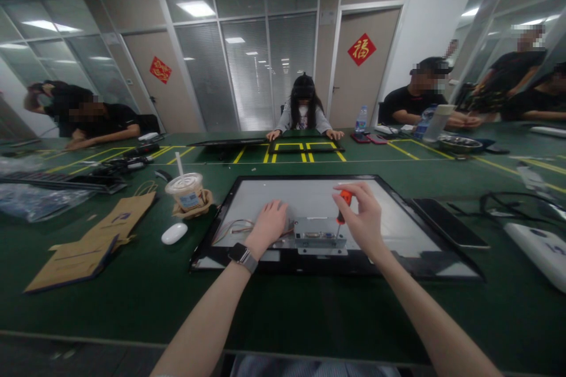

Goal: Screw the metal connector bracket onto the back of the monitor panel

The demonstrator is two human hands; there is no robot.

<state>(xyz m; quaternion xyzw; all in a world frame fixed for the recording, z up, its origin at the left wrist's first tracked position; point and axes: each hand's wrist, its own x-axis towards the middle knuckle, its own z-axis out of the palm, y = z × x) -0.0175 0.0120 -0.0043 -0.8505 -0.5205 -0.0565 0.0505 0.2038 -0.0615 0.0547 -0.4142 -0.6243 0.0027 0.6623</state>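
Note:
A flat display panel (309, 200) with a black frame lies on the green table in front of me. Near its front edge sits a metal bracket box (316, 232) with connector ports facing me. My right hand (363, 212) holds an orange and black screwdriver (344, 206) upright, its tip down at the box's right side. My left hand (269, 224), with a watch (243, 256) on the wrist, rests with spread fingers on the panel left of the box. Thin coloured wires (234, 228) run beneath or beside this hand; exactly where is hidden.
Left of the panel are a lidded cup (188, 191) with a straw, a white mouse (174, 234) and paper bags (106, 230). A black phone-like slab (448, 222), cables and a white device (537, 253) lie right. Several people sit around the table (283, 312).

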